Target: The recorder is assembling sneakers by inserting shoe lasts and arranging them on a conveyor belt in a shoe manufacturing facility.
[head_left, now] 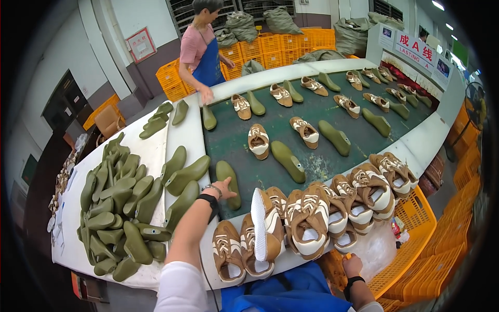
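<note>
Reaching over the near left end of the green belt, my left hand [222, 188] has its fingers and thumb on a green shoe last [226, 174], which rests on the belt. My right hand [353, 266] is closed low at the right, beside the yellow crate. A small yellow piece shows at its thumb; the rest of what it holds is hidden. Between my hands, brown and white sneakers [306, 221] are piled along the near white ledge. One sneaker [264, 223] stands on edge with its white sole showing.
Left of the belt, a heap of green lasts [125, 192] covers part of a white table [67, 229]. Sneakers and lasts stand in rows on the belt [234, 140]. Across it, a person in a blue apron [208, 62] reaches toward a last. A yellow crate [416, 223] stands at right.
</note>
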`<state>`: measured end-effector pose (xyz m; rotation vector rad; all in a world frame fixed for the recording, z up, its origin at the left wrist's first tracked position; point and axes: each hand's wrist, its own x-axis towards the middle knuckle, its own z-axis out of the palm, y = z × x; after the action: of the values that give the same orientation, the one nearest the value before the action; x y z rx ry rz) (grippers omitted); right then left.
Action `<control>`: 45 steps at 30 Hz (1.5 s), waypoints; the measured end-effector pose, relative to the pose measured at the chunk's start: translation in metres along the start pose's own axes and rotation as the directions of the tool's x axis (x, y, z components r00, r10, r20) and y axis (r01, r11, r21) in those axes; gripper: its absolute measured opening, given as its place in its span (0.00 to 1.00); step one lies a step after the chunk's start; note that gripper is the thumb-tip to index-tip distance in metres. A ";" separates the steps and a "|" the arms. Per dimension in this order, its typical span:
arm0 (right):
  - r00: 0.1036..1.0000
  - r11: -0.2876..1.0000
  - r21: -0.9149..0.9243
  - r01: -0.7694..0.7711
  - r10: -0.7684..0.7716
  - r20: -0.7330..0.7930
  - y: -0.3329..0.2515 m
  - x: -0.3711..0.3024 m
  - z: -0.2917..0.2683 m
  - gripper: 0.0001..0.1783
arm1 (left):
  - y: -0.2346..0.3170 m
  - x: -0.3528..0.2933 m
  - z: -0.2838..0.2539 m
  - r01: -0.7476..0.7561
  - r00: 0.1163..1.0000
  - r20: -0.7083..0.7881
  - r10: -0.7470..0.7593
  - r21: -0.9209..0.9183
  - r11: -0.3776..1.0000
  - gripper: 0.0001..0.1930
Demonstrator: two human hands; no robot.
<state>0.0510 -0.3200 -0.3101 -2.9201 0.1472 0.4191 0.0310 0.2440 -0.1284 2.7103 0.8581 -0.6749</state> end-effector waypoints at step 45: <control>0.076 -0.091 0.272 0.958 -0.834 -0.546 -0.304 -0.212 -0.185 0.24 | 0.036 -0.327 0.091 -0.672 0.419 -0.890 0.178 -0.172 0.720 0.20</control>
<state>-0.0638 -0.0441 -0.0228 -1.6662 -1.4212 -0.2066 -0.2176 0.0251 -0.0452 2.4284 0.2734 0.9634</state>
